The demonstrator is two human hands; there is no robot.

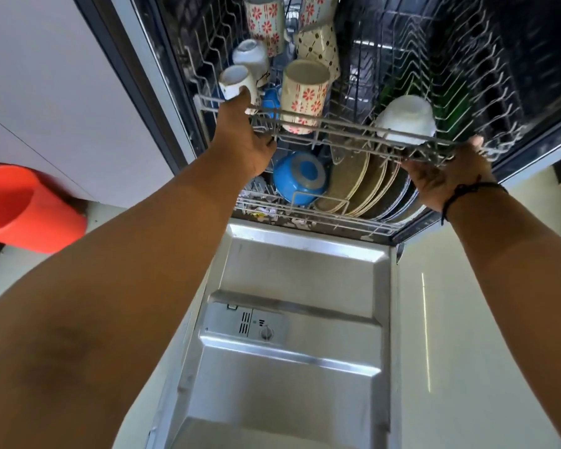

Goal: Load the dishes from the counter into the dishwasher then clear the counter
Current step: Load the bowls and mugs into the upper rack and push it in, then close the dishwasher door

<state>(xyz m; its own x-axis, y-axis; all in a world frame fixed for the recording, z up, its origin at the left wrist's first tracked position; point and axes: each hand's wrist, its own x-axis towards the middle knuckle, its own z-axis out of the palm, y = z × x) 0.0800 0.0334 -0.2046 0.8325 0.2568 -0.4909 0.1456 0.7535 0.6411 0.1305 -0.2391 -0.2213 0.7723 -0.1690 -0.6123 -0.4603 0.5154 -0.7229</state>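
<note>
Both hands grip upper rack (337, 128) front rail: left hand (243, 140) fingers curled over left end, right hand (447, 176) fingers wrapped under right end. Rail runs left-right. Mugs (305, 95) mouth-down inside; plates (363, 186) on edge below.

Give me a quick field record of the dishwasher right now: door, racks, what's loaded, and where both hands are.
door: open, lying flat
upper rack: holds floral mugs, white cups and a white bowl
lower rack: holds a blue bowl and a row of plates on edge
left hand: on the upper rack's front rail
right hand: gripping the same rail at its right end
nearby: orange bin on the floor to the left
</note>
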